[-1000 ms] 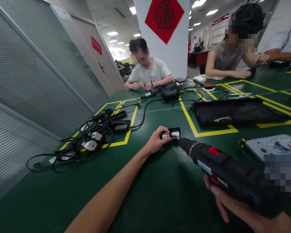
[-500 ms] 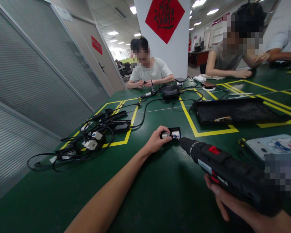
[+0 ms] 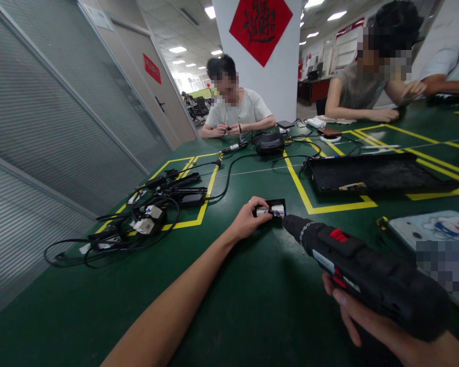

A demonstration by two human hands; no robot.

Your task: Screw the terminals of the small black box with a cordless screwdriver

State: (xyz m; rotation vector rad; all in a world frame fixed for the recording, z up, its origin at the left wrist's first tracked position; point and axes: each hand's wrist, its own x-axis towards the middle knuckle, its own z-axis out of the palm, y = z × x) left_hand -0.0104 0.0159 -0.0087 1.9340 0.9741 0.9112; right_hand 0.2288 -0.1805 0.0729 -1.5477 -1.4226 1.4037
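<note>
My right hand [image 3: 367, 311] is wrapped round the grip of a black and red cordless drill [image 3: 359, 265], which lies level and points left and away. The chuck ends close beside a small black box [image 3: 284, 204] with white pieces inside. My left hand [image 3: 250, 219] grips the left side of that box on the green table, its fingertips over the white pieces. The bit's tip is too small to make out clearly, so I cannot tell whether it touches a screw.
Tangled black cables with white plugs [image 3: 143, 224] lie at the left. A long black tray [image 3: 382, 176] is at the right, above a tablet-like case with a cartoon picture [image 3: 436, 227]. Across the table sit a person in a white shirt [image 3: 248, 107] and others further right.
Both my hands, the drill and the box stay almost in place. The view has shifted very slightly. Across the table, the person at the right has moved a hand a little.
</note>
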